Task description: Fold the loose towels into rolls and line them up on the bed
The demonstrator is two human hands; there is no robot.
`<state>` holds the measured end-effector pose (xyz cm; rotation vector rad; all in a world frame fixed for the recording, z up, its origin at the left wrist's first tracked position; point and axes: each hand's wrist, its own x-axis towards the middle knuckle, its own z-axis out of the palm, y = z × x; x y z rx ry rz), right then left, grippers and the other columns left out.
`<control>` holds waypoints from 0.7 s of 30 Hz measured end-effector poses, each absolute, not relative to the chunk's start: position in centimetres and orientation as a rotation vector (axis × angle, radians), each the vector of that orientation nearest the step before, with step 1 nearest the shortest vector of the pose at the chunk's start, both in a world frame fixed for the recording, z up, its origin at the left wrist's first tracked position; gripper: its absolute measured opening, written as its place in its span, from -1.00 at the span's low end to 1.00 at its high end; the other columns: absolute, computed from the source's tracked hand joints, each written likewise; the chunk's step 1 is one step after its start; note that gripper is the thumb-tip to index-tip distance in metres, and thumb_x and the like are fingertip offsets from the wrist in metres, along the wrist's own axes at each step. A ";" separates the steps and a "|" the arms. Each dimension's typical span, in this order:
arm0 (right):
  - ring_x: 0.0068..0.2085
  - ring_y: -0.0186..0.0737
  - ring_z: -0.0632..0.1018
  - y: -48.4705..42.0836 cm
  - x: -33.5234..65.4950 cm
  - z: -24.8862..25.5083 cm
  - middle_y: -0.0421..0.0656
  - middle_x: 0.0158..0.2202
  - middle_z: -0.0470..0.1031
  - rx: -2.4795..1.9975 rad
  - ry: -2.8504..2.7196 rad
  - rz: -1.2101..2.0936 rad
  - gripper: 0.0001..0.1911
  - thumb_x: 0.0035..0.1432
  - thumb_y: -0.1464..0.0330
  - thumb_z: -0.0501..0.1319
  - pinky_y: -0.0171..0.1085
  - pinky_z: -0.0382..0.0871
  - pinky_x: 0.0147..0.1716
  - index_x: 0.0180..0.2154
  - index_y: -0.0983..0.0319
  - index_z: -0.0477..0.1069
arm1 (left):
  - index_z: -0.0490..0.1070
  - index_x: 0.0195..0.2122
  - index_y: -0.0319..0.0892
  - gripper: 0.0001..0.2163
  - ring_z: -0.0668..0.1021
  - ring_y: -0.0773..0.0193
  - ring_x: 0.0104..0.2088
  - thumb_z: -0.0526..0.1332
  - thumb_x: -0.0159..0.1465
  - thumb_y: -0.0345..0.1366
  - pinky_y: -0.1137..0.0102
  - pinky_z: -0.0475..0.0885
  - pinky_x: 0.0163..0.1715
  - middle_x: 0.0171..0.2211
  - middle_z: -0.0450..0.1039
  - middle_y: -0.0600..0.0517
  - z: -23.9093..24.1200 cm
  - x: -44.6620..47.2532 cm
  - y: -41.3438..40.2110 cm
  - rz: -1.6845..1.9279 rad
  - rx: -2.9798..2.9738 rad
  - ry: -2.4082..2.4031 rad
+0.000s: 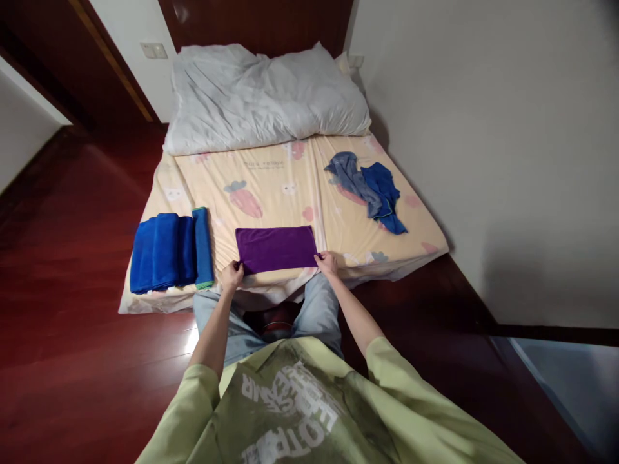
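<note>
1. Head view: I see the purple cloth (276, 249) lying flat near the front edge of the bed sheet (285, 212), right of the folded blue cloths (164, 251).
2. The left hand (233, 276) pinches its near left corner; the right hand (327, 264) pinches the near right.
3. I judge this a straightening step; the next move calls for even grip on both corners.
4. I can't reliably read the sheet's small lettering (264, 165) or the shirt's inverted white print (310, 401).

Purple cloth (276, 250) matt, smooth; blue towels (165, 251) plush; pale bedding (265, 96) crinkled fabric; floor (72, 309) glossy, likely wood.
</note>
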<state>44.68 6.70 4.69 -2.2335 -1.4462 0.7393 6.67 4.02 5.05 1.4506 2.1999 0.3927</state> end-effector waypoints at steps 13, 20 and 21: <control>0.30 0.00 0.45 4.8 46.7 3.8 0.03 0.26 0.50 -1.417 -2.443 0.353 -0.55 0.34 0.45 0.14 0.02 0.24 0.34 0.21 0.23 0.52 | 0.45 0.25 -0.25 -0.51 0.35 -0.02 0.39 0.10 0.30 -0.38 0.07 0.11 0.44 0.36 0.34 -0.24 3.5 5.9 1.2 0.438 2.319 1.648; 0.33 0.03 0.43 5.4 45.9 4.0 0.05 0.32 0.44 -1.500 -2.448 0.389 -0.44 0.29 0.51 0.13 0.05 0.23 0.34 0.29 0.25 0.45 | 0.34 0.35 -0.33 -0.39 0.34 -0.11 0.40 0.12 0.23 -0.44 -0.01 -0.07 0.48 0.37 0.29 -0.35 4.2 7.5 2.4 0.336 2.170 1.744; 0.32 0.04 0.44 5.7 45.7 4.1 0.05 0.31 0.45 -1.519 -2.447 0.378 -0.43 0.27 0.54 0.12 0.04 0.24 0.33 0.28 0.25 0.46 | 0.35 0.33 -0.34 -0.41 0.35 -0.13 0.38 0.11 0.23 -0.45 -0.01 -0.08 0.48 0.36 0.31 -0.37 4.5 7.6 2.8 0.344 2.150 1.741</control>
